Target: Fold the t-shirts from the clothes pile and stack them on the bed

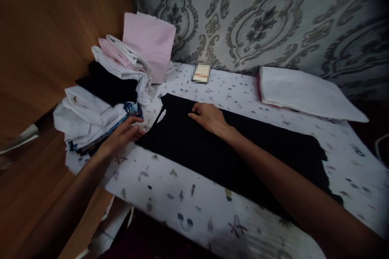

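black garment (194, 145) laid flat on the patterned white cloth (138, 174), under the right hand (209, 117), its fingers loosely curled, whether pinching fabric cannot be told, left hand (126, 131) at the garment's near left corner, fingers loosely spread, clothes pile (88, 115) just beside

The left hand (124, 131) and right hand (211, 118) are bare, with slender fingers and narrow wrists, and the nails are too small and dim to make out. The left forearm (82, 182) and right forearm (273, 166) are bare too, long and smooth in outline, each thickening gradually from the wrist toward the elbow and running out at the picture's lower edge. Low down between them is a very dark maroon patch (142, 236), too dim to tell whether it is clothing.
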Demonstrator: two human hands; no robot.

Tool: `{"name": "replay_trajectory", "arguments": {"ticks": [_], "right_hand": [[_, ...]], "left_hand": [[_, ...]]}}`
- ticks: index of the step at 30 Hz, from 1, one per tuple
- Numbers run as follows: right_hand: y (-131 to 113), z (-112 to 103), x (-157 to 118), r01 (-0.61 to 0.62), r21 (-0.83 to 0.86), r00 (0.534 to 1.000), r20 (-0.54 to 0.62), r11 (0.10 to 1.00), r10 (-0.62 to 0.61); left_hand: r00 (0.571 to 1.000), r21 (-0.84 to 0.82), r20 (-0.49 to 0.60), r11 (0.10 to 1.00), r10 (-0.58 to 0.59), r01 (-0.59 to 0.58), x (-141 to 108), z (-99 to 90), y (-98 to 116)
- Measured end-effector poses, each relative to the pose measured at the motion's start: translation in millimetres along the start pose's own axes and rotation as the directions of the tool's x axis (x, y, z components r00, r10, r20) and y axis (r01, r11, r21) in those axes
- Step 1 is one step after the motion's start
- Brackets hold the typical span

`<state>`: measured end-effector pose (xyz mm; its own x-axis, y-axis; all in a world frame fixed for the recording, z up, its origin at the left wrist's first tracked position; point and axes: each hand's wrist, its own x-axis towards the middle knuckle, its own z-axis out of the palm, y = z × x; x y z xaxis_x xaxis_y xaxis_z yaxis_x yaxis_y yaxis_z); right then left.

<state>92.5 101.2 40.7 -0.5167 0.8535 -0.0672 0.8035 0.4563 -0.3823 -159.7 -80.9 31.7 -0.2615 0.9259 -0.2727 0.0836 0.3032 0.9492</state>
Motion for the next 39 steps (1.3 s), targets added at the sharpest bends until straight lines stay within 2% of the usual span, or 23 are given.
{"name": "replay_trajectory", "arguments": {"ticks": [4, 10, 13, 15, 18, 21, 24, 27, 30, 33, 39], "right_hand": [[-2.3, 6.8, -3.5, 0.004, -0.117, 1.000, -0.019, 0.993, -0.007], [-1.4, 13.2, -5.2, 0.025, -0.219, 0.997, -0.070, 0.975, -0.042], [2.9, 13.8, -5.2, 0.027, -0.189, 0.994, -0.096, 0.982, -0.046], [6.0, 13.8, -7.0, 0.049, -0.136, 0.992, -0.109, 0.989, -0.065], [10.0, 13.9, -13.1, 0.131, 0.015, 0.983, -0.133, 0.991, -0.128], [12.1, 14.5, -20.7, 0.206, 0.201, 0.972, -0.159, 0.958, -0.176], [12.6, 14.5, -24.7, 0.200, 0.337, 0.975, -0.157, 0.920, -0.154], [13.2, 13.4, -23.0, 0.133, 0.443, 0.989, -0.124, 0.887, -0.086], [14.2, 13.0, -18.6, 0.075, 0.499, 0.995, -0.089, 0.864, -0.034], [13.7, 15.9, -16.4, 0.080, 0.464, 0.995, -0.082, 0.882, -0.047], [11.4, 25.2, -19.0, 0.173, 0.163, 0.977, -0.155, 0.971, -0.148]], "left_hand": [[0.999, 0.033, 0.002, 0.999, 0.037, -0.037, -7.2, -4.6, -1.9], [0.984, 0.252, -0.024, 0.953, 0.178, -0.167, -23.0, 6.1, -4.8], [0.962, 0.442, -0.088, 0.875, 0.260, -0.196, -34.8, 12.5, -12.0], [0.930, 0.546, -0.127, 0.807, 0.345, -0.225, -43.2, 16.0, -18.8], [0.882, 0.615, -0.159, 0.743, 0.444, -0.263, -53.0, 21.1, -28.3], [0.882, 0.604, -0.178, 0.756, 0.437, -0.253, -54.9, 26.0, -29.7], [0.916, 0.570, -0.190, 0.799, 0.353, -0.190, -48.6, 28.3, -21.2], [0.945, 0.584, -0.107, 0.788, 0.311, -0.193, -41.1, 25.4, -10.8], [0.945, 0.616, -0.016, 0.748, 0.326, -0.248, -39.7, 19.1, -6.6], [0.944, 0.657, -0.013, 0.714, 0.331, -0.241, -43.5, 14.9, -8.1], [0.921, 0.709, -0.050, 0.664, 0.387, -0.240, -47.4, 16.0, -16.5]]}}
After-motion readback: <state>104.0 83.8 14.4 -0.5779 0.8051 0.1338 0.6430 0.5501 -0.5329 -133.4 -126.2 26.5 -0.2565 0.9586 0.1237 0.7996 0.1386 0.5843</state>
